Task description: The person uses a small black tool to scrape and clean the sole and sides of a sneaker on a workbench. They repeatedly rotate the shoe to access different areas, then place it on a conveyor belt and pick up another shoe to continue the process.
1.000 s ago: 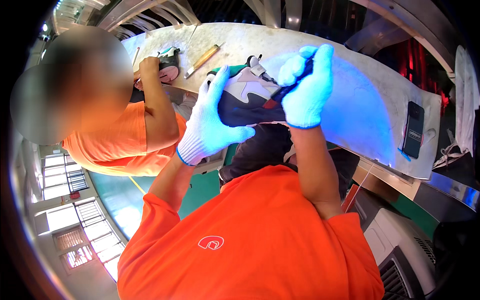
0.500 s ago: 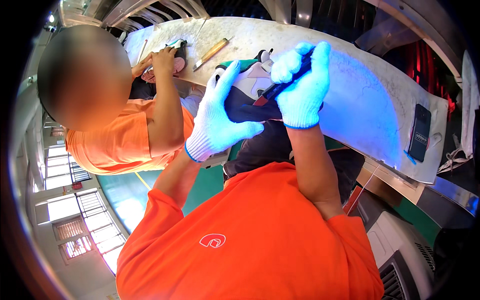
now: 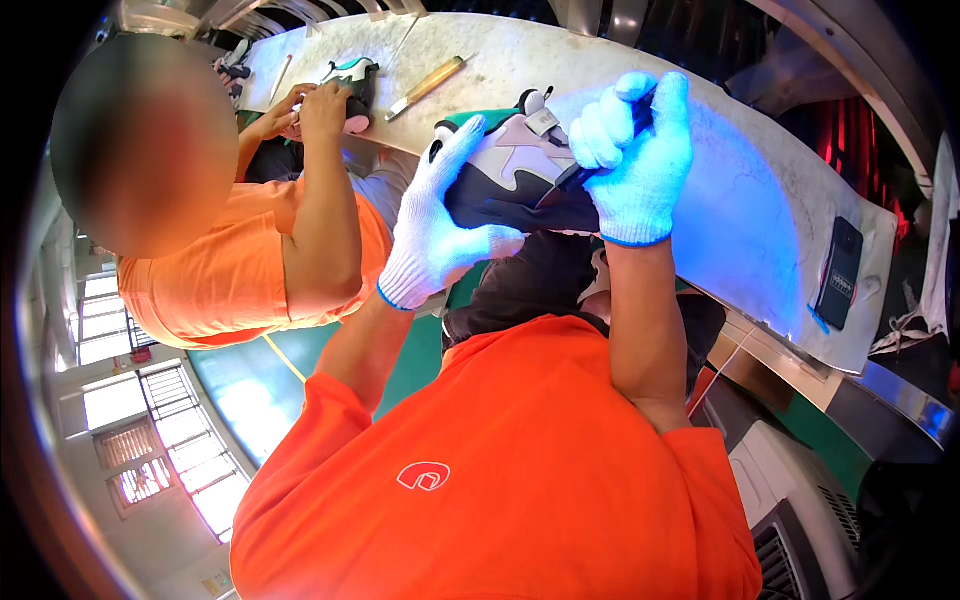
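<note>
A black, white and green shoe [image 3: 515, 165] with a small pale tag lies on its side at the table's near edge. My left hand [image 3: 440, 210], in a white knitted glove, grips one end of it with thumb and fingers spread around the shoe. Wrapped in a fist, my gloved right hand [image 3: 640, 165] holds a slim black-handled tool [image 3: 573, 179] against the shoe's other end. The fingers cover most of the tool, and its kind cannot be told. Bluish light falls on both gloves.
A wooden-handled tool with a flat metal end [image 3: 427, 86] lies on the pale worn table [image 3: 500, 55]. At my left a co-worker in an orange shirt [image 3: 245, 255] handles another shoe [image 3: 356, 85]. A dark phone [image 3: 838, 275] rests at the right end.
My right hand and the tool have moved right and slightly down. The tool's reddish part no longer shows, and more of the shoe's side is visible. My left hand keeps its hold.
</note>
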Demonstrator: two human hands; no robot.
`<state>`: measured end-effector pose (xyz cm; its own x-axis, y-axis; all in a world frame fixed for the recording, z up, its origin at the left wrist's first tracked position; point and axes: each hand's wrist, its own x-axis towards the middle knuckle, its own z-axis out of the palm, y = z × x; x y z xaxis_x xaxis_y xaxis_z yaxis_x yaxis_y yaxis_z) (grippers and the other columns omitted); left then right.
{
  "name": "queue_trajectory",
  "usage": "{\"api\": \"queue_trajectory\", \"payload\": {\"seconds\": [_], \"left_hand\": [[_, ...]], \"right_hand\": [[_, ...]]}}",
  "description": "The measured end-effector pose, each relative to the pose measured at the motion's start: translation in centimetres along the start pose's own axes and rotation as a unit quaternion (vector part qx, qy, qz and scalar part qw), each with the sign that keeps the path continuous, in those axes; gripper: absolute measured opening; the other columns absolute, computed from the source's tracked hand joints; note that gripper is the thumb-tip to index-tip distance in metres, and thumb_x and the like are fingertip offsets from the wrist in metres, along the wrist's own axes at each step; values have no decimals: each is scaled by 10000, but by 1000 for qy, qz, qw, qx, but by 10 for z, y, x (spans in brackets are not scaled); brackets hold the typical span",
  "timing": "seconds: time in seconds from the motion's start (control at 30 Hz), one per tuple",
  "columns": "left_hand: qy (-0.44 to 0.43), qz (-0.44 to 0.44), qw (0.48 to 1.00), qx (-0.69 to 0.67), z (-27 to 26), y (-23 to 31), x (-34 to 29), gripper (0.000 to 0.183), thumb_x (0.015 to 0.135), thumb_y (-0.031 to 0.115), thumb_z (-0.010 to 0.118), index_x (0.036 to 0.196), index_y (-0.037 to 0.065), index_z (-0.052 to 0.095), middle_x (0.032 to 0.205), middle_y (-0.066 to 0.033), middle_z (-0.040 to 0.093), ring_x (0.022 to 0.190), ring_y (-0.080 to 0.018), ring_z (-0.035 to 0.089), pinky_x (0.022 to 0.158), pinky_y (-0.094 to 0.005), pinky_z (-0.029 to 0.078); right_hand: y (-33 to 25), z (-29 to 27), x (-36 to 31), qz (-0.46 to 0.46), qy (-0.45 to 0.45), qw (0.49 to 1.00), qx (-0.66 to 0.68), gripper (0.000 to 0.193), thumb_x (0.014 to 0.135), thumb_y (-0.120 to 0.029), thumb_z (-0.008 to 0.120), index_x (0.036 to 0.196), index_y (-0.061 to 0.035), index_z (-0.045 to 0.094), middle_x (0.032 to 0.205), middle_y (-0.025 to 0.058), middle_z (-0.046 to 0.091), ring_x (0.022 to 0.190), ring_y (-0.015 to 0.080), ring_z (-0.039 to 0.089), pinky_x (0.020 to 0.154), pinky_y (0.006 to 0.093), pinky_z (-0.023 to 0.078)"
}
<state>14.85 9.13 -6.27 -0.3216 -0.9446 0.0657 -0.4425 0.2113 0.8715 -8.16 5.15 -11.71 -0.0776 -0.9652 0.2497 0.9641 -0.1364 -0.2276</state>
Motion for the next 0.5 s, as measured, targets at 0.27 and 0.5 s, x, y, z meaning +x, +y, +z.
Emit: {"api": "queue_trajectory", "payload": {"seconds": [0.27, 0.5], "left_hand": [[7, -53, 995, -84, 1, -7, -3, 1137, 633, 206, 998, 1650, 6, 531, 1605, -176, 519, 1528, -287, 513, 1268, -385, 413], [30, -61, 995, -75, 5, -18, -5, 1075, 670, 236, 992, 1631, 25, 560, 1617, -199, 529, 1502, -307, 552, 1244, -402, 450]], "right_hand": [[10, 7, 2, 12, 140, 988, -68, 486, 1191, -542, 506, 1016, -121, 673, 676, 16, 573, 538, 196, 512, 512, 379, 405], [17, 18, -1, 4, 195, 977, -81, 497, 1189, -557, 497, 1014, -127, 674, 674, 14, 561, 538, 190, 494, 512, 366, 384]]}}
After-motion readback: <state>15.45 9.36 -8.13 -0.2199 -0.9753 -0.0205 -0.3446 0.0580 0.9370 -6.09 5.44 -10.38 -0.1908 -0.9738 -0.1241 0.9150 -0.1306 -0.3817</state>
